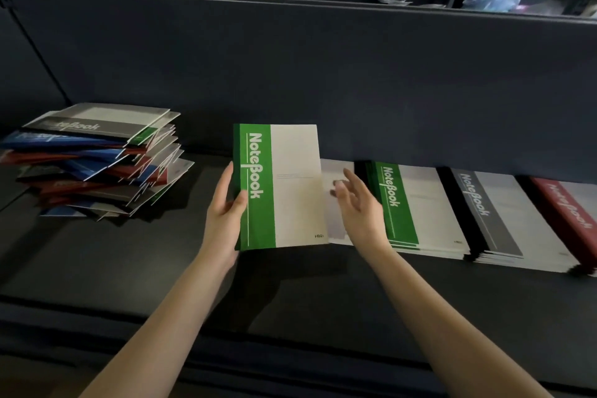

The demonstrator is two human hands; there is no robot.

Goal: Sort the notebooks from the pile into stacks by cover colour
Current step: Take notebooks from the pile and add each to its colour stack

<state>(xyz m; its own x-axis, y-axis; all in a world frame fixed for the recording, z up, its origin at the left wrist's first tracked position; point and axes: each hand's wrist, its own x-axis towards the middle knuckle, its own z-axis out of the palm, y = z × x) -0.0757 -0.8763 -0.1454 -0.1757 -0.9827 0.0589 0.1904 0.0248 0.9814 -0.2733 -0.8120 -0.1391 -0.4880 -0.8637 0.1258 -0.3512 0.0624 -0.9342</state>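
Two bare forearms reached in over the dark grey worktop (129, 268). The left hand (226, 203) had its grip clamped on the spine edge of a green-and-white paper notebook (290, 187), thumb on the green band and fingers behind. It held the notebook raised and face-on above the middle of the worktop. White letters running up that band read "NoteBook"; a mark at the cover's lower right corner was too small to read. The right hand (358, 200), blurred, hovered just beside the notebook's right edge with its grip apart, fingers spread and holding nothing.

Beyond it, on the right, three flat stacks lay in a row: a green-banded stack (407, 207), a grey-banded stack (491, 216) and a red-banded stack (568, 207), each top cover lettered "NoteBook". To the left sat the untidy mixed pile of blue, red, grey and green notebooks (97, 158), its top grey cover bearing the same word. A dark fabric partition (323, 74) stood behind.
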